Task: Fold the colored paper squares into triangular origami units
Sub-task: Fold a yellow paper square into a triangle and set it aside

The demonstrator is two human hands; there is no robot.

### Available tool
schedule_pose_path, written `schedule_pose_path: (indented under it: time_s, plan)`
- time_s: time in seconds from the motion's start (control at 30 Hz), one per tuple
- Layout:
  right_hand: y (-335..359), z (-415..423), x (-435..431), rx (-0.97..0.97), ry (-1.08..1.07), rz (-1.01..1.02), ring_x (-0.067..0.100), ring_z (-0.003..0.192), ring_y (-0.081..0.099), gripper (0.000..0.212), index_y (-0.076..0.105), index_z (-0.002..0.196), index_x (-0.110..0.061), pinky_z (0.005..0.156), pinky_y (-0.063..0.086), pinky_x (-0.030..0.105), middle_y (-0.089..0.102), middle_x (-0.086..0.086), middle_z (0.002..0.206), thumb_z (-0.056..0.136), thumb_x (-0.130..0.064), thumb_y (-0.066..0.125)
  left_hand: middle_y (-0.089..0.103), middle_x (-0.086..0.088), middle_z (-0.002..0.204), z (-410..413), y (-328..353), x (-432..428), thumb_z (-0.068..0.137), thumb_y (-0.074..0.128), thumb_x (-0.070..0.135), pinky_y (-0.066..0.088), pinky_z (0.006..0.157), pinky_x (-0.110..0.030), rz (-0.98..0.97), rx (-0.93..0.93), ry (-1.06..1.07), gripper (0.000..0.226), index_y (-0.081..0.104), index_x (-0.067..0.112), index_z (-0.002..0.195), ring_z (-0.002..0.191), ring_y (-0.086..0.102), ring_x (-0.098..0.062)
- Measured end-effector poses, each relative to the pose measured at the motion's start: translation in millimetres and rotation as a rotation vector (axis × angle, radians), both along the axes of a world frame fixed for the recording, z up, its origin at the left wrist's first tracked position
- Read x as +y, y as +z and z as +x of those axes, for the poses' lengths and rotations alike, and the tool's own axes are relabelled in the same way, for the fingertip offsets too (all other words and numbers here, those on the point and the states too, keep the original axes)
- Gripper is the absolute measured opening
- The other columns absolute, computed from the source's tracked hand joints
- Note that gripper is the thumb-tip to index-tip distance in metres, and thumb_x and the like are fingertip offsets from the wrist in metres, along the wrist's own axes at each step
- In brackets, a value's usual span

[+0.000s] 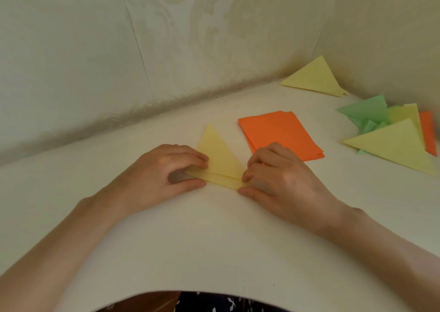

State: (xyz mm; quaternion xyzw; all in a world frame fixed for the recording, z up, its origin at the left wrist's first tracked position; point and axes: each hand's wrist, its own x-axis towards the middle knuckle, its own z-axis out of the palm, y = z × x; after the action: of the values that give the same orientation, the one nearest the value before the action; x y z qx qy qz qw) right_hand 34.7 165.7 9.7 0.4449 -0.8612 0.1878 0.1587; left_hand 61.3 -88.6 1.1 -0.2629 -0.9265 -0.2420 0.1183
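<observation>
**Yellow fold, both corners pinched**

On the white table (214, 240), your left hand (164, 171) pinched the yellow triangle (220, 159) at its left corner and your right hand (281, 178) pinched its right corner. The orange stack (281, 133) lay just behind. Folded units (392, 135) lay far right.

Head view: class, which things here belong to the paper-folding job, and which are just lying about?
In the job:
yellow triangle, pinched at its near corners by the left hand and right hand
orange stack of squares
pile of folded triangles
lone yellow triangle by the wall

Lying about:
wallpapered wall
patterned fabric, bottom edge
</observation>
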Motion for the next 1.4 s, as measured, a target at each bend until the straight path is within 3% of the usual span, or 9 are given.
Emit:
schedule_pose_path:
  time_s: [0.2, 0.3, 0.5, 0.67, 0.77, 0.9, 1.0, 1.17, 1.4]
  plan:
    - [-3.0, -1.5, -0.1, 0.061, -0.009, 0.016, 0.026, 0.077, 0.053, 0.027, 0.066, 0.080, -0.009, 0.065, 0.046, 0.038, 0.059, 0.003, 0.082, 0.092, -0.027, 0.050, 0.064, 0.016, 0.109, -1.5, -1.4, 1.2, 0.085, 0.048, 0.059, 0.041, 0.088, -0.025, 0.034, 0.024, 0.005, 0.037, 0.063, 0.026, 0.091, 0.097, 0.056, -0.001]
    - [-6.2, -2.1, -2.6, -0.039, -0.052, -0.059, 0.023, 0.077, 0.048, 0.027, 0.064, 0.078, -0.009, 0.068, 0.042, 0.034, 0.056, 0.002, 0.079, 0.091, -0.026, 0.048, 0.063, 0.018, 0.104, -3.5, -3.1, 2.7, 0.086, 0.051, 0.048, 0.043, 0.085, -0.028, 0.099, -0.010, 0.009, 0.029, 0.064, 0.022, 0.089, 0.096, 0.057, -0.001]
    - [-13.5, -1.4, -10.9, -0.163, -0.229, -0.141, 0.019, 0.073, 0.040, 0.032, 0.055, 0.069, -0.014, 0.066, 0.032, 0.026, 0.047, -0.004, 0.073, 0.086, -0.036, 0.039, 0.060, 0.013, 0.092, -7.5, -2.8, 10.9, 0.083, 0.055, 0.047, 0.041, 0.075, -0.013, 0.267, -0.126, 0.106, 0.029, 0.062, 0.020, 0.076, 0.086, 0.057, -0.003]
    - [-17.0, -0.4, -16.4, -0.076, -0.295, -0.110, 0.022, 0.073, 0.042, 0.030, 0.053, 0.065, -0.012, 0.063, 0.043, 0.039, 0.049, 0.001, 0.071, 0.082, -0.033, 0.040, 0.045, 0.007, 0.084, -13.7, -9.5, 17.8, 0.079, 0.046, 0.062, 0.035, 0.068, -0.031, 0.013, 0.048, 0.309, 0.046, 0.054, 0.017, 0.073, 0.075, 0.044, -0.016]
    - [-17.6, -1.0, -15.6, -0.031, -0.338, -0.070, 0.025, 0.075, 0.043, 0.028, 0.053, 0.069, -0.013, 0.064, 0.040, 0.036, 0.049, 0.003, 0.074, 0.080, -0.035, 0.040, 0.046, 0.005, 0.087, -10.6, -7.4, 17.4, 0.080, 0.050, 0.059, 0.031, 0.072, -0.032, 0.004, 0.026, 0.375, 0.040, 0.051, 0.018, 0.078, 0.079, 0.042, -0.017]
    - [-17.7, -3.1, -12.6, -0.049, -0.317, -0.045, 0.023, 0.078, 0.040, 0.026, 0.054, 0.081, -0.014, 0.068, 0.039, 0.037, 0.050, 0.003, 0.082, 0.081, -0.033, 0.037, 0.056, 0.005, 0.106, -7.6, -3.5, 17.6, 0.089, 0.046, 0.032, 0.033, 0.082, -0.030, -0.031, 0.090, 0.134, 0.018, 0.054, 0.026, 0.103, 0.097, 0.051, -0.018]
    - [-14.0, -7.4, -8.0, -0.066, -0.160, -0.046, 0.020, 0.087, 0.039, 0.026, 0.060, 0.097, -0.016, 0.078, 0.039, 0.035, 0.052, 0.003, 0.094, 0.084, -0.024, 0.040, 0.065, 0.000, 0.112, -0.7, -5.7, 16.5, 0.083, 0.040, 0.006, 0.033, 0.094, -0.032, -0.170, 0.193, -0.098, 0.038, 0.063, 0.024, 0.108, 0.101, 0.054, -0.012]
    - [-10.4, -9.2, -2.5, 0.136, 0.105, 0.052, 0.027, 0.094, 0.048, 0.044, 0.070, 0.105, -0.014, 0.092, 0.036, 0.034, 0.061, 0.009, 0.098, 0.072, 0.011, 0.055, 0.068, -0.003, 0.110, 14.5, -1.7, 15.1, 0.087, 0.041, 0.012, 0.039, 0.091, -0.031, -0.216, 0.194, -0.118, 0.036, 0.069, 0.009, 0.109, 0.096, 0.055, -0.014]
    - [-9.7, -6.9, 2.1, 0.258, 0.087, 0.236, 0.028, 0.095, 0.056, 0.068, 0.066, 0.117, -0.018, 0.105, 0.025, 0.051, 0.063, 0.010, 0.099, 0.058, 0.016, 0.059, 0.063, -0.003, 0.115, 17.5, 6.7, 11.3, 0.088, 0.039, 0.016, 0.038, 0.089, -0.031, -0.413, 0.184, -0.153, 0.040, 0.065, 0.012, 0.118, 0.090, 0.061, -0.021]
